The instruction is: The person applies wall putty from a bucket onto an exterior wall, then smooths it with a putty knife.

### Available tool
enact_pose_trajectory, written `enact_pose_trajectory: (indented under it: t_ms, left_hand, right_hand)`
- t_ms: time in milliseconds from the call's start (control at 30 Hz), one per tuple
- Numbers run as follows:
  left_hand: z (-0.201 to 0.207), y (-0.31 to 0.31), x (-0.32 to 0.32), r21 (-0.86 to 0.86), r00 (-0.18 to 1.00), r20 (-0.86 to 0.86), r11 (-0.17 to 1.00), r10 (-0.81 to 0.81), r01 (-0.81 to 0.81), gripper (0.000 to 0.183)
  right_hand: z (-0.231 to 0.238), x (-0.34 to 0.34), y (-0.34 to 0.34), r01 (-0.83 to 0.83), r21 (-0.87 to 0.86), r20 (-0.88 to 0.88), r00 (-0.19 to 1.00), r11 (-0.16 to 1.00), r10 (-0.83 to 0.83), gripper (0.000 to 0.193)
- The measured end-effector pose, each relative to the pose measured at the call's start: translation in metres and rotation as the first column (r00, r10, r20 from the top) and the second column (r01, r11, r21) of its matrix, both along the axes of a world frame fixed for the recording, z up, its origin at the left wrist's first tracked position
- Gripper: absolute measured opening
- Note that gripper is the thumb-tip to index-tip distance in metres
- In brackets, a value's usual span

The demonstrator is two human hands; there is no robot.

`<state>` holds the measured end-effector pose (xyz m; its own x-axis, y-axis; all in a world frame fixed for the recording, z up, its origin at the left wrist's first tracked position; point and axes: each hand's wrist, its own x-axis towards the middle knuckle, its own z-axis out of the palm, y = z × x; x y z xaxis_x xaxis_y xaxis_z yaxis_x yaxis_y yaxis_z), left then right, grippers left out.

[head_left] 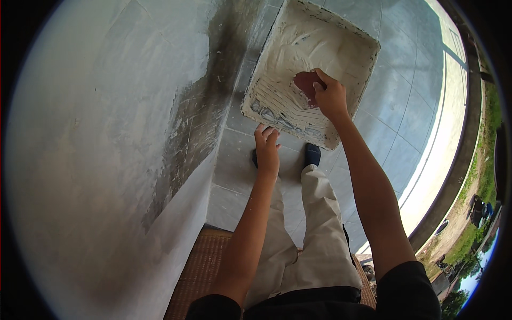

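My right hand (332,97) grips a dark red, flat plaster spreader (307,85), its edge down in the pale wet paste in the tray. The tray (368,69) is rectangular, and its walls are coated with the same cream-coloured paste. Ridged streaks and several greyish bare patches show at its near end. Just short of the tray's near left corner is my left hand (268,146), its fingers loosely bent and apart. I see nothing in it. Whether its fingertips touch the tray rim, I cannot tell.
A wall (106,117) rises close on my left, smooth pale coat beside a rough dark strip (197,106). Grey floor tiles (394,106) lie under the tray. My feet in dark socks (312,154) are near it. A woven seat (200,261) is beneath me.
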<state>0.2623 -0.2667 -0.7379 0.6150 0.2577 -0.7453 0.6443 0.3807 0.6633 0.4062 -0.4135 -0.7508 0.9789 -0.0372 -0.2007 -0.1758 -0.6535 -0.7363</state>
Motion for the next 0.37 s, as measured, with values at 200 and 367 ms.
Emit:
enact_pose_trajectory:
  t_ms: [200, 367]
  left_hand:
    - [-0.004, 0.002, 0.0, -0.004, 1.0, -0.002, 1.0, 0.022, -0.022, 0.063]
    - [-0.002, 0.005, -0.001, -0.028, 1.0, 0.002, 0.999, -0.028, 0.028, 0.066]
  right_hand:
    - [0.0, -0.023, 0.024, 0.187, -0.022, 0.035, 0.982, 0.982, -0.186, 0.039]
    - [-0.004, -0.027, 0.039, 0.269, -0.001, 0.063, 0.961, 0.963, -0.269, 0.04]
